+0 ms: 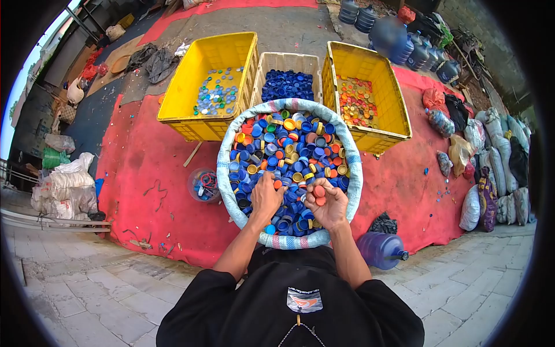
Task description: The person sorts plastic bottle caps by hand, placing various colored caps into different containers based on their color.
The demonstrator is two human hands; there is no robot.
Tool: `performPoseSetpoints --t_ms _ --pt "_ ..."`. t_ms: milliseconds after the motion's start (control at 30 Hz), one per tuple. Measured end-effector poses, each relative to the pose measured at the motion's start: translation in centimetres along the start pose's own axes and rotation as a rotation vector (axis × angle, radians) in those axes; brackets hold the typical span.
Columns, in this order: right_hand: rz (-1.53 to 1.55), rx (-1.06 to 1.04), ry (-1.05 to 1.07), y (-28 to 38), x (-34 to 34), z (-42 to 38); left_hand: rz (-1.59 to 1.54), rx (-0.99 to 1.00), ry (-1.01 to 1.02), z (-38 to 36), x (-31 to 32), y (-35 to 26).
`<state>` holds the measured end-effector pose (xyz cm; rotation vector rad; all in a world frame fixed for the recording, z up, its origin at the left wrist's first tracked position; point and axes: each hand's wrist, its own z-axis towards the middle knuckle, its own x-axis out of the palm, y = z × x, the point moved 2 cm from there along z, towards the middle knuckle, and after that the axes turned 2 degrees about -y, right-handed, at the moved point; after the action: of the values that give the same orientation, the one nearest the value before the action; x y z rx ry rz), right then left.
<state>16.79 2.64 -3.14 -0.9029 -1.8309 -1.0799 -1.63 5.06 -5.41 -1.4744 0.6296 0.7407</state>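
A round sack with a rolled pale-blue rim stands in front of me, full of mixed plastic bottle caps, mostly blue with orange, red and yellow ones. Over the left part of the heap, my left hand has its fingers closed at an orange cap. My right hand is turned palm up at the right, its fingers curled round a few orange-red caps. Beyond the sack, a white crate holds blue caps.
A yellow crate at the left contains green, white and blue caps; another yellow crate at the right contains red and orange ones. A clear tub and a purple water jug flank the sack. Filled sacks line the right side.
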Motion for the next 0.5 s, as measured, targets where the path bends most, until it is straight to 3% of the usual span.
performPoseSetpoints --t_ms 133,233,267,367,400,500 --pt "-0.269 -0.057 -0.003 -0.1 -0.1 -0.1 -0.403 -0.004 0.024 0.0 0.3 0.1" --pt "-0.93 -0.293 -0.108 0.0 1.7 -0.8 -1.684 -0.621 0.553 -0.8 -1.1 -1.3" --pt "-1.09 -0.389 -0.089 -0.1 2.3 -0.7 -1.968 -0.634 0.681 -1.2 -0.9 -1.7" --pt "-1.51 -0.519 -0.012 0.9 6.2 -1.5 -2.031 -0.697 0.621 -1.7 -0.3 -3.0" --pt "-1.551 -0.544 0.05 1.0 6.8 -1.5 -1.965 -0.793 0.579 -1.9 -0.5 -3.6" --pt "-1.635 -0.456 0.043 0.8 6.9 -1.0 -1.869 -0.786 0.59 -2.4 -0.2 -3.8"
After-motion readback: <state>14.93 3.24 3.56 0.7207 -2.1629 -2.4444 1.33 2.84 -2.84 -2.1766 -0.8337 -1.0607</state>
